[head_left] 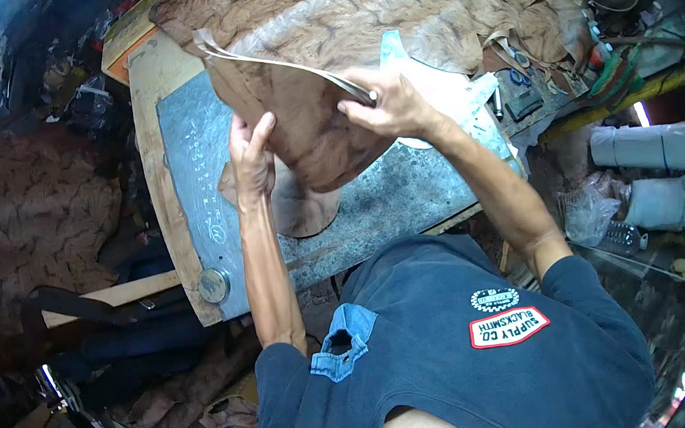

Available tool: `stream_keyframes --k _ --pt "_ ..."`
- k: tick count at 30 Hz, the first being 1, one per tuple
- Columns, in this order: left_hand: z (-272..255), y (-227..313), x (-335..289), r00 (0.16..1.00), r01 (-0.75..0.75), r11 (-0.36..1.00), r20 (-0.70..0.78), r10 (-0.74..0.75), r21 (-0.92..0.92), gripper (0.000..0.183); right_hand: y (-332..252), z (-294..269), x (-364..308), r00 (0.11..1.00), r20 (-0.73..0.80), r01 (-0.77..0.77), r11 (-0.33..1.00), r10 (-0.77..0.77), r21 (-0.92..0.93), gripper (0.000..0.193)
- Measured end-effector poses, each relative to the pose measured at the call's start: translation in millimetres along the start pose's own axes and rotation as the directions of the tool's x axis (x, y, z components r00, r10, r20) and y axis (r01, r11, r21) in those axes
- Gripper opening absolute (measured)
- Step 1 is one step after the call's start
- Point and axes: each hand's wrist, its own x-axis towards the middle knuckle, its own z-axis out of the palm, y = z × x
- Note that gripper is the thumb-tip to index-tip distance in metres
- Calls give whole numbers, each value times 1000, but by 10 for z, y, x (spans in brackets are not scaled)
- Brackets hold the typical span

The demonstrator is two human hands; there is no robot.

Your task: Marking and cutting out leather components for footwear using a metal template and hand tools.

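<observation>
A brown mottled leather piece is raised over the workbench, its pale upper edge curling in a long strip. My left hand grips its left edge, thumb on the front. At the upper right, my right hand pinches the same piece by its curled edge. A small white tip shows between those fingers; what it belongs to I cannot make out. Below, a rounded brown leather piece lies on the grey bench top. White sheet material is partly hidden behind my right hand.
A large brown hide covers the bench's far side. Blue-handled scissors and a dark marker lie at right. A round metal tin sits at the near left corner. Another hide hangs at left; wrapped white rolls stand at right.
</observation>
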Motion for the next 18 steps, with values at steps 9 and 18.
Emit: stream_keyframes --k 9,18 --pt "-236 127 -209 989 27 825 107 -106 565 19 455 470 -782 950 -122 -300 949 288 -93 44" --pt "-86 -302 -318 984 -177 670 134 116 721 34 766 1260 -1207 860 -212 -475 880 464 0 66"
